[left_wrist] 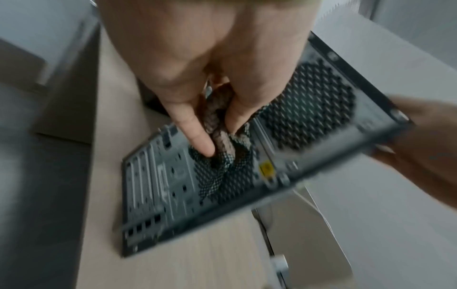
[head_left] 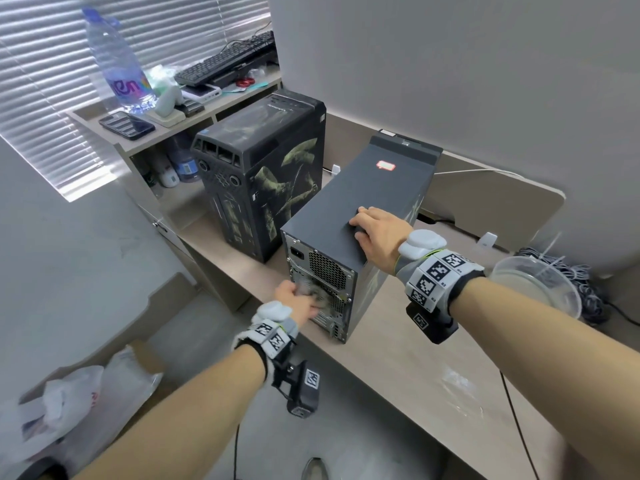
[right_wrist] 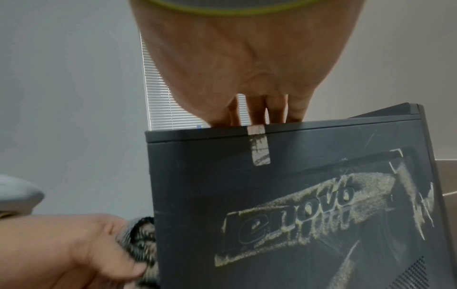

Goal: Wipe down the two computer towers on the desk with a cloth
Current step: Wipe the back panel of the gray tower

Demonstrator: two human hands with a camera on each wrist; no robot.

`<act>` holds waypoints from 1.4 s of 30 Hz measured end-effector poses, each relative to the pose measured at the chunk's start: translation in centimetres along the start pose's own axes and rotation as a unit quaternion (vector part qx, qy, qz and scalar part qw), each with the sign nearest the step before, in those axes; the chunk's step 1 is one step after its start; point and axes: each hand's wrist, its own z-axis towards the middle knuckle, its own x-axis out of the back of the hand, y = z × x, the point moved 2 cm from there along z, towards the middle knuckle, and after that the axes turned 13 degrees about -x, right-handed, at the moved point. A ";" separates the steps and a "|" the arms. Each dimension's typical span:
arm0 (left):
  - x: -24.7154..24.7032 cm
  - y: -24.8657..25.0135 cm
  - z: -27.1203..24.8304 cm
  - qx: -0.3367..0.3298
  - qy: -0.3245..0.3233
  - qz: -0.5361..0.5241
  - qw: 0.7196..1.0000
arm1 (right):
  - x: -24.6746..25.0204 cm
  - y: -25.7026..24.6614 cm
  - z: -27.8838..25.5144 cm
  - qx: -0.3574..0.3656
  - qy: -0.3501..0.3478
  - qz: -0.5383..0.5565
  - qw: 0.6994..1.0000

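Head view: near tower on bench; left hand fingers bunch cloth against its rear panel, right hand flat on top. Side panel dusty; far tower apparently unwiped.

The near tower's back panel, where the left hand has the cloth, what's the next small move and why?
Probably drag the cloth down across the near tower back's lower slots. The left hand presses it on the mesh vent mid-panel, the slots below look untouched, and the right hand steadies the top.
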 end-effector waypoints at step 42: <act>-4.3 -2.7 -2.7 -0.132 -0.080 0.348 0.925 | -0.4 0.1 0.1 0.013 0.005 0.003 1.000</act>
